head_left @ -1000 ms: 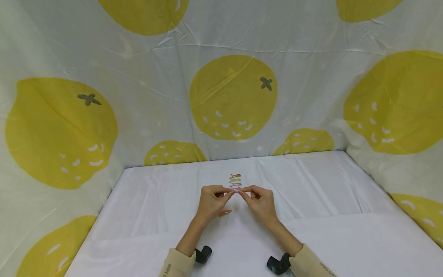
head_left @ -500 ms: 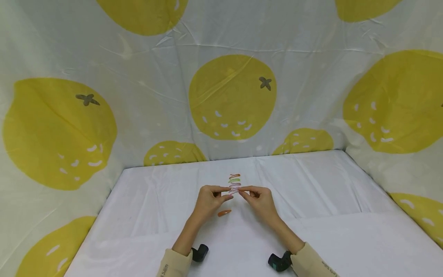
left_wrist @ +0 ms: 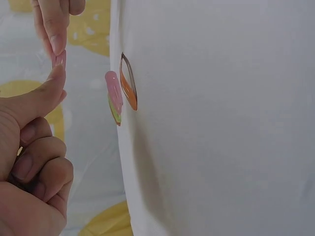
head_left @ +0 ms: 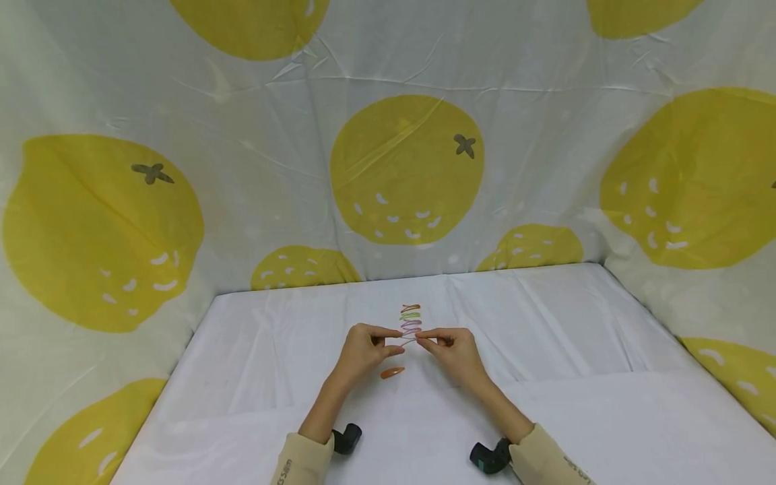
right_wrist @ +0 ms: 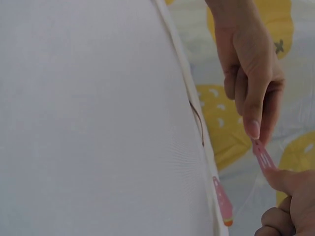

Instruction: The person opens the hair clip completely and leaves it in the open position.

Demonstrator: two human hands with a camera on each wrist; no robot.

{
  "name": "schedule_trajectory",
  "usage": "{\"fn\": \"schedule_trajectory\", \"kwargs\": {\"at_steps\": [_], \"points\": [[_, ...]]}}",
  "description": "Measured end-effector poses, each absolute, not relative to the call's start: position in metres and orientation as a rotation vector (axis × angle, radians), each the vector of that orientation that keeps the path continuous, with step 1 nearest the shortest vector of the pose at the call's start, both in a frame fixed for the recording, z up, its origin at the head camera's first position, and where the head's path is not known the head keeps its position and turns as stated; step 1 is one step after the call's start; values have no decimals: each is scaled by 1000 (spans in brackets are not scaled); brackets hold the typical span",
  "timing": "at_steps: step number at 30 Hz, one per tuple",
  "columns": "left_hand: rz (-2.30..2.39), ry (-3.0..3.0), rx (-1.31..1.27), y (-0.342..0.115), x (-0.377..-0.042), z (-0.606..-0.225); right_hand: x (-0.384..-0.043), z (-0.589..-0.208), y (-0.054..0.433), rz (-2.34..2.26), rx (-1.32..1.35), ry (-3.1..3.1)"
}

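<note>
Between my two hands is a pink snap hair clip (head_left: 409, 339), its two arms spread apart. My right hand (head_left: 456, 351) pinches its right end between thumb and forefinger. At the other end my left hand (head_left: 359, 353) holds the spread arms, with thumb and forefinger apart. The left wrist view shows the held clip's pink side (left_wrist: 59, 58) partly covered by fingertips. Just beyond lies a column of clips: an orange one (head_left: 410, 308), a green one (head_left: 409, 315) and pink ones (head_left: 411, 323). A single orange clip (head_left: 393, 372) lies nearer, below my left hand.
A white cloth (head_left: 545, 417) covers the table. Behind and at the sides hang white curtains with yellow lemon prints (head_left: 409, 168). Black camera mounts (head_left: 491, 457) sit at both wrists, near the beige sleeves (head_left: 303, 458).
My left thumb and forefinger have moved apart and the pink clip's arms have spread open. Both hands have drawn slightly nearer; the clips on the table stay put.
</note>
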State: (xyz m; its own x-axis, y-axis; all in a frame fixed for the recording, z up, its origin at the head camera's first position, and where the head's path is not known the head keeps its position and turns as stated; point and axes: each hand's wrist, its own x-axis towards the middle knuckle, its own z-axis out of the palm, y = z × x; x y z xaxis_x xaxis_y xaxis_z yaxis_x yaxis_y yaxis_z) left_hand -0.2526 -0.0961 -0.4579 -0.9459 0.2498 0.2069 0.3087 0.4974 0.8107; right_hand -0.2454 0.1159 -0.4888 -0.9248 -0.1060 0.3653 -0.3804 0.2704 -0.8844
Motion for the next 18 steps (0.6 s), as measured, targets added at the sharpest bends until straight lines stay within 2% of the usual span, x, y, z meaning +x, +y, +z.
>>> {"fn": "schedule_trajectory", "kwargs": {"at_steps": [7, 18], "points": [[-1427, -2706, -472, -97, -257, -460, -250, -490, 115, 1700, 439, -2348], [-1263, -2891, -463, -86, -274, -459, -261, -495, 120, 1695, 249, -2501]]}}
